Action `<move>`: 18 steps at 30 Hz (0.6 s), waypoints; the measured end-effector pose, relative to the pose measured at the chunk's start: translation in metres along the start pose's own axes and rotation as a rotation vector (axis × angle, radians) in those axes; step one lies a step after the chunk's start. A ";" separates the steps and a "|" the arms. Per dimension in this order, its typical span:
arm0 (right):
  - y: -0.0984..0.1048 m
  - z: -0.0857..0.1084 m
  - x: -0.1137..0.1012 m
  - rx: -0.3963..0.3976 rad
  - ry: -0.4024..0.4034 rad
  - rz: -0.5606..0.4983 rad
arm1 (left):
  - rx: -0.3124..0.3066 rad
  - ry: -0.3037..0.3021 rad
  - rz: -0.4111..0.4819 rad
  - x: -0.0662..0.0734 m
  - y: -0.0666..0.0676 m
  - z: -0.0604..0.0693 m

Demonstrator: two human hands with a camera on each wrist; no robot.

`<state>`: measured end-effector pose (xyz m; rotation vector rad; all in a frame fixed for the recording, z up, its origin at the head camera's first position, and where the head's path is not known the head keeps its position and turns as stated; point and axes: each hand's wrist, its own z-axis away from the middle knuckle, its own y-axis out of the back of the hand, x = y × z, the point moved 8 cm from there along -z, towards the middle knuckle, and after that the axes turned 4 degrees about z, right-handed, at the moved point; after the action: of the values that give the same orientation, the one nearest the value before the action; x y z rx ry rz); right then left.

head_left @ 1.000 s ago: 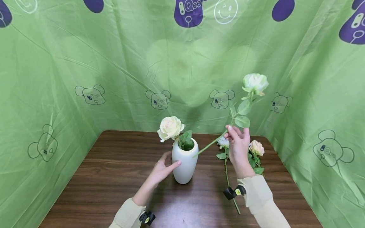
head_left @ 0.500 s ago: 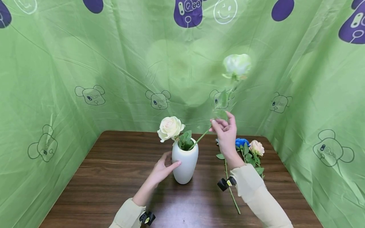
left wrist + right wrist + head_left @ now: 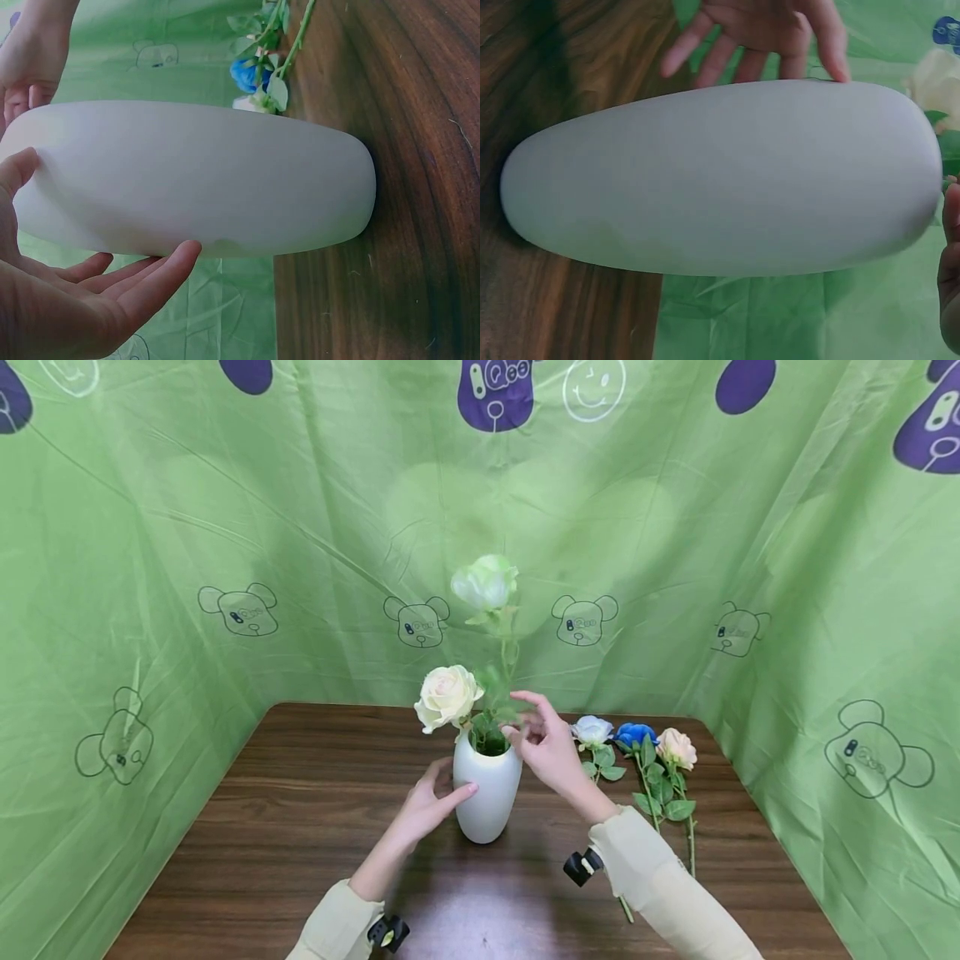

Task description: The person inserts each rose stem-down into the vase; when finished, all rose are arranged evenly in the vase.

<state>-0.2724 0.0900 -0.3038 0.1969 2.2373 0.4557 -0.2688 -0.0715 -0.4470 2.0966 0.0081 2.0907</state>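
Observation:
A white vase (image 3: 486,797) stands upright on the table. My left hand (image 3: 426,810) holds its left side, thumb on the front and fingers round the back; in the left wrist view the thumb and fingers (image 3: 161,281) rest against the wall. A cream rose (image 3: 448,697) leans out of the vase's mouth to the left. Over that mouth rises a pale green-white rose (image 3: 487,583), blurred, its stem's lower end hidden. At the right rim my right hand (image 3: 547,747) pinches this rose's stem between thumb and fingers, index finger raised; leaves and blur partly hide the contact.
On the table's right lie a pale blue-white rose (image 3: 592,730), a blue rose (image 3: 636,734) and a peach rose (image 3: 677,748), stems toward the front. The dark wooden table (image 3: 300,827) is enclosed by green printed cloth (image 3: 322,552).
My right hand has moved left and down to the vase's mouth. The green-white rose has swung left and become more upright above the vase. My left hand and the vase stay put.

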 end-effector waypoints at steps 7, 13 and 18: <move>-0.008 0.006 0.000 -0.061 0.001 0.096 | -0.013 0.003 0.020 0.003 0.000 0.002; -0.011 0.009 0.020 -0.035 -0.073 0.063 | -0.035 -0.010 0.037 0.026 -0.002 0.013; -0.010 0.008 0.041 0.044 -0.135 0.091 | -0.032 -0.003 0.033 0.032 -0.003 0.016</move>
<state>-0.2928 0.0947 -0.3415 0.3437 2.1137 0.4289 -0.2524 -0.0667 -0.4159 2.0962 -0.0601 2.0917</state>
